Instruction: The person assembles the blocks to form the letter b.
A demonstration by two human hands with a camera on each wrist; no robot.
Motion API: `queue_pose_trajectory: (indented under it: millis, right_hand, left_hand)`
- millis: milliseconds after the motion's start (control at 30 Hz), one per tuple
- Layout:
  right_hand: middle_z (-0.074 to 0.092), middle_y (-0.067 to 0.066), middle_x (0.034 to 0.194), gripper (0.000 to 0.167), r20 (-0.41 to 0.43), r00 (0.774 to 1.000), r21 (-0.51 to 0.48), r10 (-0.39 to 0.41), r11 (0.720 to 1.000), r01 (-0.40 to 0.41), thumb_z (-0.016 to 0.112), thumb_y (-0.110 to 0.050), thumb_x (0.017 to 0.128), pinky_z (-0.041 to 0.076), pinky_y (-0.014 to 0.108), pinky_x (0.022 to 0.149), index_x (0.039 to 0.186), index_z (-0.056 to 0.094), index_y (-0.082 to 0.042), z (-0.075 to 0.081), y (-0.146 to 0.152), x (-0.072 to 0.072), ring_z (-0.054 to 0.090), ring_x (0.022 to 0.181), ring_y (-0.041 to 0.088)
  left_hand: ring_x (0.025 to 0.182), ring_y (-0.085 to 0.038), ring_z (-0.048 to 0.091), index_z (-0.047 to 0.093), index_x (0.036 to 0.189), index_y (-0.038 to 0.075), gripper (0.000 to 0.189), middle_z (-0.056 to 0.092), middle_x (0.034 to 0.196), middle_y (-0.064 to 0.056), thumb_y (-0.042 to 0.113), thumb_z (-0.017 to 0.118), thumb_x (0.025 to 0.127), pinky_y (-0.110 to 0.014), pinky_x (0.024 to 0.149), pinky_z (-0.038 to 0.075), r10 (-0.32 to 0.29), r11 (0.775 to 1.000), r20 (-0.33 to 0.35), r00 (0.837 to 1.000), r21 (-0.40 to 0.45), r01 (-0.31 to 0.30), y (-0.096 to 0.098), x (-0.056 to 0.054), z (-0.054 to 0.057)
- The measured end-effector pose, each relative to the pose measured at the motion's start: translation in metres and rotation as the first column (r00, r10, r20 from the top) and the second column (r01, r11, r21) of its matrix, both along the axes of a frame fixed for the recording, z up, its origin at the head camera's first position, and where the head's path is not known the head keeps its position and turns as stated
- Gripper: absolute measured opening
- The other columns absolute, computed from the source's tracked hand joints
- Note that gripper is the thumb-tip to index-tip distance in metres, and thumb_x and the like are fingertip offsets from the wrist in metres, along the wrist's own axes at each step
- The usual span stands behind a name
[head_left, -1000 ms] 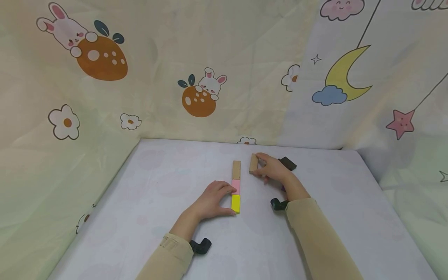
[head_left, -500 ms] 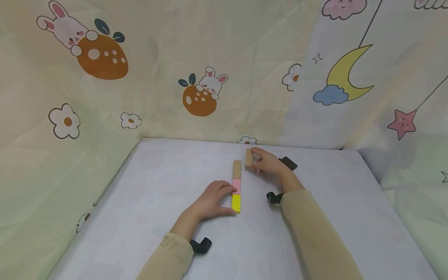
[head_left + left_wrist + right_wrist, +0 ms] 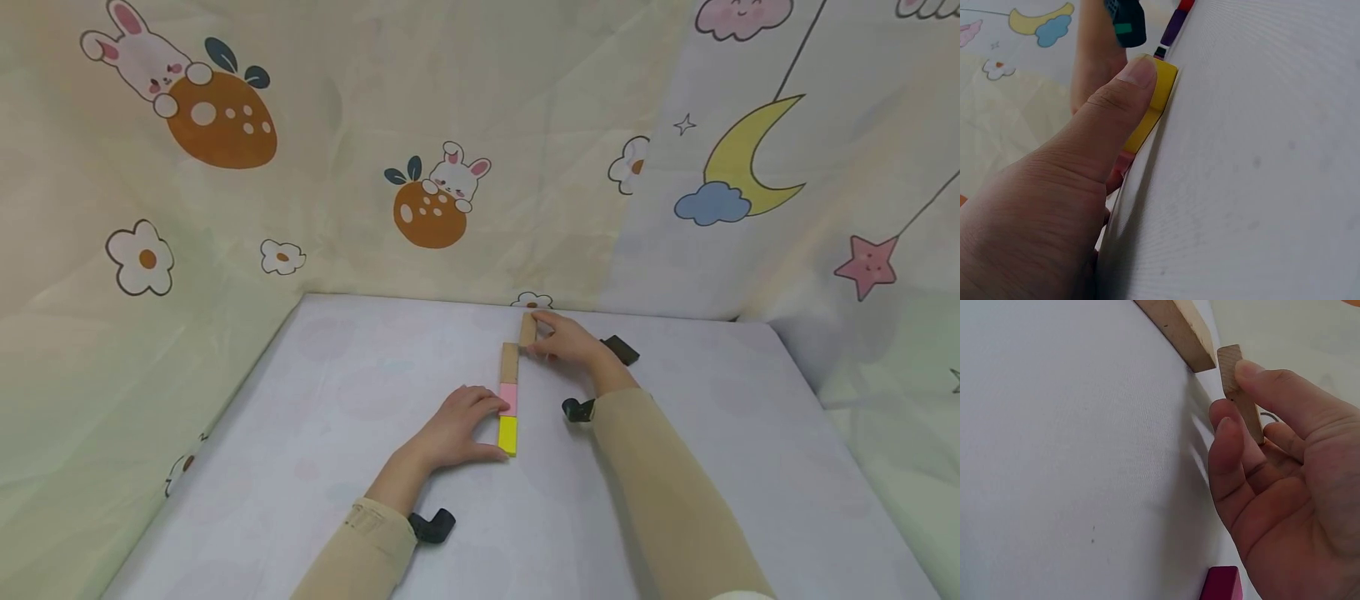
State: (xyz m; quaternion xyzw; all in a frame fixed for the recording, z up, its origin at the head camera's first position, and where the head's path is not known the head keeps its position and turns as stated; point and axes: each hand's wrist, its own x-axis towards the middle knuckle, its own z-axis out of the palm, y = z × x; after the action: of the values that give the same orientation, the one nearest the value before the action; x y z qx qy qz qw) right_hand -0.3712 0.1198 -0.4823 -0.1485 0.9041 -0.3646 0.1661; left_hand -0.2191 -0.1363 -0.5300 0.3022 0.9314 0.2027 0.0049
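Note:
A row of blocks stands in the head view: a plain wooden block (image 3: 509,363) farthest away, a pink block (image 3: 508,400) in the middle, a yellow block (image 3: 507,436) nearest. My left hand (image 3: 450,427) rests against the row from the left, its forefinger at the pink block and its thumb at the yellow block's near end. In the left wrist view the thumb covers part of the yellow block (image 3: 1163,87). Between thumb and fingers, my right hand (image 3: 566,342) pinches a second wooden block (image 3: 1230,370), just beyond and right of the row's far end.
A dark block (image 3: 620,350) lies on the white table (image 3: 337,392) behind the right wrist. A magenta block (image 3: 1221,584) shows low in the right wrist view. Purple and red blocks (image 3: 1175,25) appear in the left wrist view. A printed cloth (image 3: 322,167) hangs past the table's back edge.
My right hand has carried its wooden block away from me and left, from the row's right side to near its far end. My left hand and the row have stayed put.

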Motion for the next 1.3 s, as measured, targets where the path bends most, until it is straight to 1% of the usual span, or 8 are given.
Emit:
queue_pose_trajectory:
  millis: [167,400,500,567,667,767,1133,1300]
  right_hand:
    - [0.027,0.009,0.163,0.083,-0.046,0.999,0.021,-0.002,1.0,0.003,0.073,-0.035,0.087,0.029,0.051,0.12,0.156,0.03,-0.016,-0.003,-0.004,-0.007,0.028,0.149,0.031]
    - [0.022,0.008,0.165,0.082,-0.074,0.997,0.02,0.015,1.0,-0.014,0.072,-0.032,0.089,0.023,0.051,0.123,0.156,0.029,-0.014,-0.008,-0.011,-0.016,0.021,0.152,0.031]
    - [0.024,0.008,0.164,0.079,-0.082,0.997,0.011,0.017,1.0,-0.017,0.071,-0.03,0.089,0.025,0.05,0.123,0.156,0.031,-0.016,-0.007,-0.014,-0.018,0.028,0.148,0.03]
    - [0.029,0.009,0.161,0.076,-0.079,0.997,-0.001,0.024,1.0,-0.024,0.071,-0.029,0.09,0.037,0.048,0.116,0.154,0.033,-0.017,-0.007,-0.017,-0.018,0.048,0.133,0.031]
    - [0.033,0.01,0.158,0.074,-0.062,0.998,-0.021,0.026,0.999,-0.027,0.071,-0.028,0.09,0.053,0.04,0.093,0.153,0.034,-0.018,-0.005,-0.02,-0.018,0.064,0.097,0.028]
    - [0.032,0.011,0.156,0.076,-0.035,0.999,-0.034,0.024,0.999,-0.025,0.07,-0.026,0.091,0.055,0.03,0.07,0.155,0.031,-0.017,-0.005,-0.023,-0.019,0.062,0.073,0.02]
    - [0.058,0.015,0.134,0.078,0.026,1.0,-0.003,0.011,1.0,-0.011,0.069,-0.031,0.092,0.051,0.025,0.071,0.157,0.027,-0.019,-0.01,-0.026,-0.021,0.061,0.088,0.018]
    - [0.046,0.01,0.148,0.078,0.041,0.999,0.001,0.007,1.0,-0.007,0.069,-0.032,0.091,0.05,0.026,0.075,0.157,0.028,-0.02,-0.012,-0.026,-0.021,0.057,0.103,0.022]
  left_hand:
    - [0.136,-0.015,0.04,0.053,0.138,0.033,0.076,0.049,0.139,0.008,0.069,0.073,0.074,-0.044,0.126,0.02,0.0,1.0,0.009,1.0,-0.006,0.0,0.0,0.0,0.0]
    - [0.136,-0.015,0.04,0.052,0.138,0.033,0.077,0.049,0.14,0.008,0.07,0.072,0.073,-0.043,0.126,0.019,0.008,1.0,0.007,1.0,-0.023,-0.008,0.0,-0.001,0.0]
    - [0.136,-0.015,0.04,0.052,0.138,0.032,0.077,0.049,0.139,0.008,0.069,0.073,0.073,-0.043,0.126,0.019,0.008,1.0,0.006,1.0,-0.019,-0.008,0.0,-0.001,0.0]
    - [0.136,-0.015,0.041,0.053,0.138,0.032,0.077,0.049,0.139,0.008,0.068,0.073,0.073,-0.044,0.126,0.02,0.006,1.0,0.005,1.0,-0.016,-0.006,0.0,-0.001,0.0]
    - [0.135,-0.015,0.041,0.053,0.137,0.032,0.076,0.05,0.138,0.008,0.068,0.073,0.073,-0.044,0.125,0.02,-0.002,1.0,-0.002,1.0,-0.008,0.002,0.0,-0.001,0.0]
    - [0.135,-0.015,0.042,0.053,0.137,0.032,0.077,0.05,0.138,0.008,0.069,0.073,0.073,-0.045,0.125,0.021,-0.009,1.0,-0.019,1.0,-0.007,0.009,0.0,-0.002,-0.001]
    - [0.132,-0.015,0.043,0.056,0.134,0.032,0.074,0.051,0.134,0.008,0.068,0.075,0.072,-0.047,0.124,0.022,-0.024,1.0,-0.024,0.999,0.005,0.024,0.0,-0.002,0.001]
    - [0.132,-0.014,0.042,0.057,0.13,0.034,0.071,0.05,0.134,0.01,0.069,0.075,0.071,-0.048,0.125,0.021,-0.025,1.0,-0.018,1.0,-0.005,0.025,-0.001,-0.001,0.001]
